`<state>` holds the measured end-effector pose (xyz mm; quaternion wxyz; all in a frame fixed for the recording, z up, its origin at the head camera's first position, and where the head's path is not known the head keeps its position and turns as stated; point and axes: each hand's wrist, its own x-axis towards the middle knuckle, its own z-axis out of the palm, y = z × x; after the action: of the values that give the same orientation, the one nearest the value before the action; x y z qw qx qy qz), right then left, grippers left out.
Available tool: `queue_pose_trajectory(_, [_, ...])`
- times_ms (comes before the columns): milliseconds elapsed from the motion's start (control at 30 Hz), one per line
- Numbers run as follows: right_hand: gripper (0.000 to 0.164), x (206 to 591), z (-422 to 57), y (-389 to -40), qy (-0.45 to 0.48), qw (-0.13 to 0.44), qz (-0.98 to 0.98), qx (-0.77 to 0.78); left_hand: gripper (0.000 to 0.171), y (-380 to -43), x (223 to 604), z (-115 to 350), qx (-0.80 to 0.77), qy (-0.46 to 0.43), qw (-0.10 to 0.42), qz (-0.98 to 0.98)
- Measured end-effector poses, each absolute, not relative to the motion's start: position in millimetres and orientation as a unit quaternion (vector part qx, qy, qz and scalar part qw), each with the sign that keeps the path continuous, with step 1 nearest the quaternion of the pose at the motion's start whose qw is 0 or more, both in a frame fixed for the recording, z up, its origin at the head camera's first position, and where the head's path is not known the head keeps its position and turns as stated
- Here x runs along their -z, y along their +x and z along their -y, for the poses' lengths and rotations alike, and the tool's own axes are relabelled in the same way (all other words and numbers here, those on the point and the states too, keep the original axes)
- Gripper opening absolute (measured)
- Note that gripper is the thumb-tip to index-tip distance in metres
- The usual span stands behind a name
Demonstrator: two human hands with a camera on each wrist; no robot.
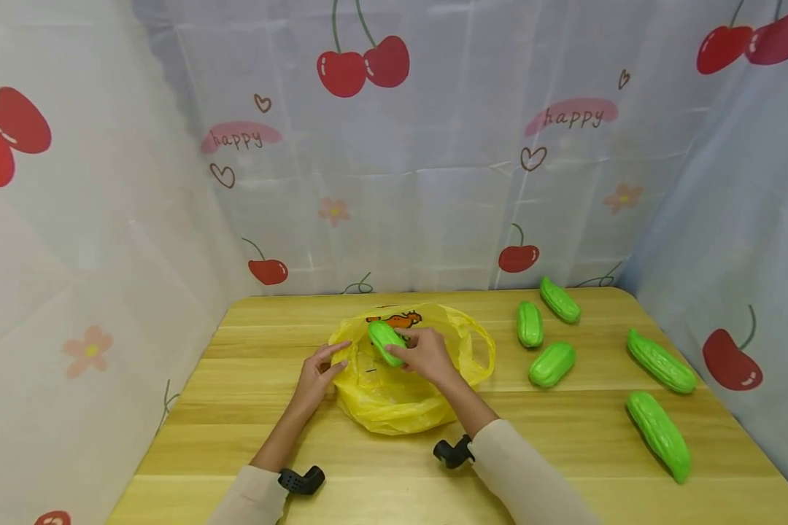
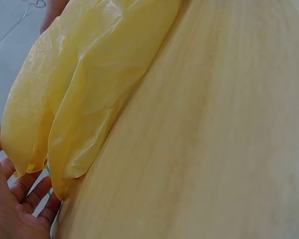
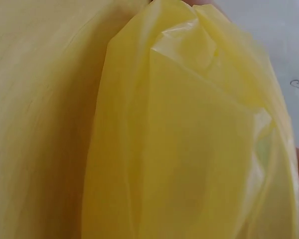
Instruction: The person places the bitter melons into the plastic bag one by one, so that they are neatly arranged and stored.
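A yellow plastic bag [image 1: 394, 419] sits on the table with its mouth spread upward. My left hand [image 1: 317, 375] holds the bag's left rim, thumb and index finger lying over the edge. In the left wrist view, the fingers of that hand [image 2: 27, 204] are at the lower tip of the yellow plastic [image 2: 89, 99]. Over the bag's mouth, my right hand [image 1: 428, 354] pinches a bright green, ridged toy bitter melon [image 1: 385, 343], tilted. The bag's side [image 3: 189, 134] fills most of the right wrist view and hides nearly all of that hand.
Several more green bitter melons lie to the right on the wooden table [image 1: 236, 408], among them an upright one [image 1: 530, 324], a short one [image 1: 552, 364] and a long one [image 1: 659, 435]. A cherry-print curtain [image 1: 427, 211] hangs behind the table and along both sides.
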<state>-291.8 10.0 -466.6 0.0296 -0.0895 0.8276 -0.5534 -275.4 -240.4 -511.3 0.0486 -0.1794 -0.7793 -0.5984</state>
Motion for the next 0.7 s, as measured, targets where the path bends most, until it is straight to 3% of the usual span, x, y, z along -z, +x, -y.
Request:
queue_pose_trajectory(500, [0.052, 479, 5, -302, -0.075, 0.014, -0.833, 0.548, 0.039, -278, 514, 240, 0.604, -0.165, 0.038, 0.779])
queue_pose_trajectory(700, [0.049, 479, 11, -302, -0.080, -0.005, -0.847, 0.526, 0.040, -292, 537, 244, 0.603, -0.167, 0.047, 0.779])
